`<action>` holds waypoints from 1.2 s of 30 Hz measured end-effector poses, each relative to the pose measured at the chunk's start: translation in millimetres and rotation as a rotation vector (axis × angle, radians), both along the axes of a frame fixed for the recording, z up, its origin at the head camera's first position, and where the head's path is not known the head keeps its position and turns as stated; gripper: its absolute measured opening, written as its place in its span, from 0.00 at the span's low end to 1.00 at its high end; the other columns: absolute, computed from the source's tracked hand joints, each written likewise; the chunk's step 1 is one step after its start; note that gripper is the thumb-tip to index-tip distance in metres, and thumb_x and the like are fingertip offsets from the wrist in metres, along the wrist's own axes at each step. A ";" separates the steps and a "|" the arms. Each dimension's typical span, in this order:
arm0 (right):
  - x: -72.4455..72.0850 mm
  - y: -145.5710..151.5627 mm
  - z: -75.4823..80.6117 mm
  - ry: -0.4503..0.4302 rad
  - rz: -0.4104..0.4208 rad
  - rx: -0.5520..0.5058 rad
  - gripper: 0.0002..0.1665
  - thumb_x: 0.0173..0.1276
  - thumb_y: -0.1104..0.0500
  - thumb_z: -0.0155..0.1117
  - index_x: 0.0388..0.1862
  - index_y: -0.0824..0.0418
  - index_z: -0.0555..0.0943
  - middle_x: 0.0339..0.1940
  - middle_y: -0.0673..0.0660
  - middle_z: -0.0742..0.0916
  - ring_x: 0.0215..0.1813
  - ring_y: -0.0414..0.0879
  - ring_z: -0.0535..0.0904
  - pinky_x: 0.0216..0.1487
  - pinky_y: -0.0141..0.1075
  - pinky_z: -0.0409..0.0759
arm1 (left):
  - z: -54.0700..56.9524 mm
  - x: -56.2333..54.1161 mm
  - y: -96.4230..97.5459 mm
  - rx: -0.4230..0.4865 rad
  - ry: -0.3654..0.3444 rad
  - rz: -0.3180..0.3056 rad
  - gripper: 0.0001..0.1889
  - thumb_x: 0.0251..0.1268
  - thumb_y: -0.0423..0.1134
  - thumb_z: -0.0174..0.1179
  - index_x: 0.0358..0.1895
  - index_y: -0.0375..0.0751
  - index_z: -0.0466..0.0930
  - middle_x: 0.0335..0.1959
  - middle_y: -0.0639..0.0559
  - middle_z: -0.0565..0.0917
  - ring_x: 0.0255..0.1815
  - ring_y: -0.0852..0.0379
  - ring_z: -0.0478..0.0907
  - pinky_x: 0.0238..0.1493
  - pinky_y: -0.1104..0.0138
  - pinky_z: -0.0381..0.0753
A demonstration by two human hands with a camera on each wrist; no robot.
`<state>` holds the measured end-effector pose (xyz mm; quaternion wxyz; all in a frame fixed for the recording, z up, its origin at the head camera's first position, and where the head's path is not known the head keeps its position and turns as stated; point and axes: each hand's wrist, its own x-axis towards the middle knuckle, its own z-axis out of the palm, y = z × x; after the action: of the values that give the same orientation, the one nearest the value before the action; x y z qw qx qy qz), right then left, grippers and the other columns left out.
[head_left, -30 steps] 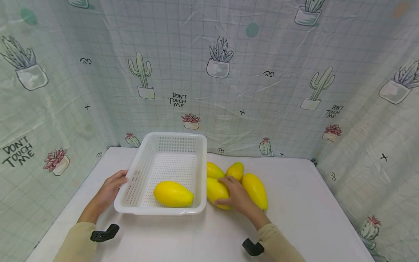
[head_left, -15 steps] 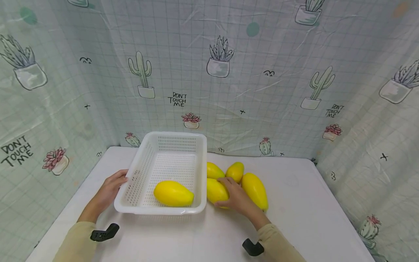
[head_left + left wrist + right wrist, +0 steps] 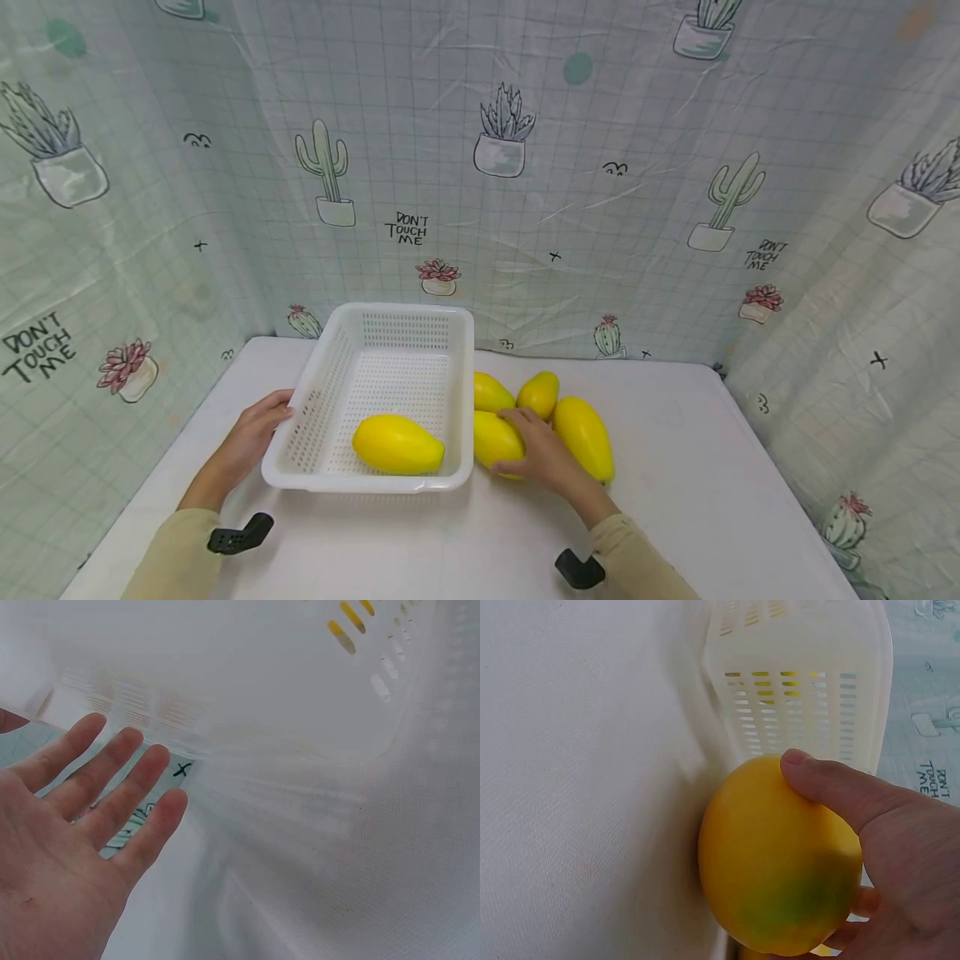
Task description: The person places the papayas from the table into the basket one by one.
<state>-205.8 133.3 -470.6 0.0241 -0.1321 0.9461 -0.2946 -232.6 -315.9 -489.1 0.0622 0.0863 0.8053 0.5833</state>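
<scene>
A white slotted plastic basket [image 3: 461,392] stands on the table with one yellow mango [image 3: 397,445] lying in its near part. At the basket's left side is my left hand [image 3: 251,429], its fingertips right at the wall. The left wrist view shows that hand's fingers [image 3: 150,769] extended and spread. My right hand [image 3: 536,446] grips another yellow mango [image 3: 491,437] just outside the basket's right wall. Seen from the right wrist, the thumb curls over this mango [image 3: 776,847], which has a greenish patch on its end; the other fingers are partly hidden behind it.
Several more mangoes lie around the right hand: one behind it [image 3: 491,390], a smaller mango [image 3: 538,393] at the back, and a larger mango [image 3: 583,437] to its right. A cactus-print curtain [image 3: 600,217] encloses the white table [image 3: 690,467] at the back and sides.
</scene>
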 end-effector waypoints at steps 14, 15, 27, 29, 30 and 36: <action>0.9 3.1 -2.2 0.021 0.006 -0.021 0.46 0.50 0.43 0.77 0.67 0.50 0.70 0.65 0.53 0.76 0.61 0.50 0.73 0.64 0.52 0.72 | -0.5 -0.5 0.2 -0.001 0.005 0.003 0.29 0.77 0.54 0.40 0.70 0.39 0.60 0.54 0.68 0.74 0.50 0.71 0.75 0.50 0.76 0.75; 1.0 3.2 -2.1 0.023 0.005 -0.022 0.45 0.50 0.43 0.77 0.67 0.50 0.70 0.65 0.53 0.76 0.61 0.50 0.73 0.64 0.52 0.73 | -0.5 -0.5 0.1 -0.002 0.004 0.002 0.29 0.77 0.54 0.40 0.70 0.39 0.60 0.54 0.69 0.74 0.50 0.71 0.75 0.50 0.76 0.75; 4.1 2.6 3.5 0.005 -0.035 -0.030 0.45 0.52 0.42 0.76 0.68 0.49 0.70 0.66 0.53 0.75 0.62 0.50 0.73 0.64 0.52 0.72 | 1.2 1.1 1.2 -0.002 0.003 0.002 0.29 0.77 0.54 0.39 0.70 0.38 0.60 0.54 0.68 0.74 0.50 0.71 0.75 0.50 0.75 0.76; 4.5 2.7 5.3 0.002 -0.037 -0.033 0.45 0.52 0.42 0.75 0.68 0.49 0.70 0.66 0.53 0.75 0.62 0.50 0.73 0.64 0.52 0.72 | 2.0 1.5 1.5 -0.003 0.001 0.004 0.29 0.77 0.54 0.39 0.70 0.38 0.60 0.54 0.68 0.74 0.50 0.72 0.75 0.50 0.76 0.75; 4.7 2.9 5.6 0.001 -0.039 -0.034 0.45 0.52 0.42 0.75 0.68 0.49 0.70 0.66 0.53 0.75 0.62 0.50 0.73 0.64 0.52 0.72 | 2.3 1.6 1.6 -0.003 0.000 0.006 0.29 0.77 0.54 0.39 0.70 0.38 0.60 0.54 0.69 0.74 0.50 0.72 0.75 0.50 0.76 0.75; 6.3 4.2 7.5 0.000 -0.041 -0.046 0.45 0.52 0.41 0.75 0.68 0.49 0.70 0.66 0.53 0.75 0.61 0.49 0.73 0.64 0.51 0.72 | 2.9 1.9 1.2 -0.008 -0.003 0.010 0.29 0.77 0.54 0.38 0.70 0.38 0.59 0.53 0.70 0.74 0.50 0.73 0.75 0.50 0.77 0.74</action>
<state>-199.5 137.5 -463.1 0.0148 -0.1133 0.9416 -0.3166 -230.7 -314.6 -486.2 0.0610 0.0811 0.8079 0.5805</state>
